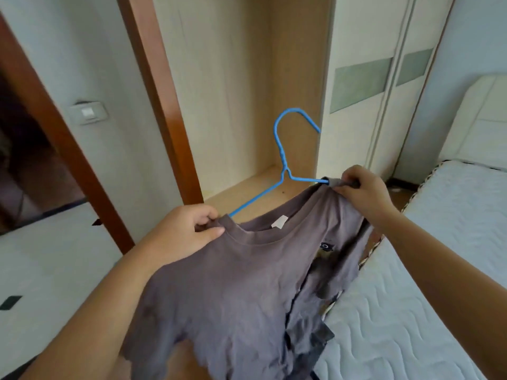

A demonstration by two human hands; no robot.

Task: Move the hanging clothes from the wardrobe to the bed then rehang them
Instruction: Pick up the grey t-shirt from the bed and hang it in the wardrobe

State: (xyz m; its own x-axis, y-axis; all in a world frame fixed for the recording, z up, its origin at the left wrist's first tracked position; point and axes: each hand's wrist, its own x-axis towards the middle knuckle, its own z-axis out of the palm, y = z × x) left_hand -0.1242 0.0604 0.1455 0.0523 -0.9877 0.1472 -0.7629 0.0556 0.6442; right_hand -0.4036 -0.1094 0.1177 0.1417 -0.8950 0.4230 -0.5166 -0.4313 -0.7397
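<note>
A grey t-shirt (247, 283) hangs in the air in front of me, its collar up and a white label showing inside. A blue wire hanger (282, 160) sticks out of the neck opening, hook upward, both arms running under the fabric. My left hand (186, 231) pinches the collar's left side. My right hand (365, 187) grips the shirt's right shoulder, where the hanger's right arm enters the fabric. The open wardrobe compartment (247, 91) stands behind the hanger with nothing seen inside. The bed's white mattress (425, 270) lies to the right, beside the shirt.
A sliding wardrobe door (365, 91) with green glass panels stands right of the open compartment. A brown door frame (82, 165) and a wall switch (89, 112) are on the left. The padded headboard (480, 119) rises at far right. Pale floor tiles lie at lower left.
</note>
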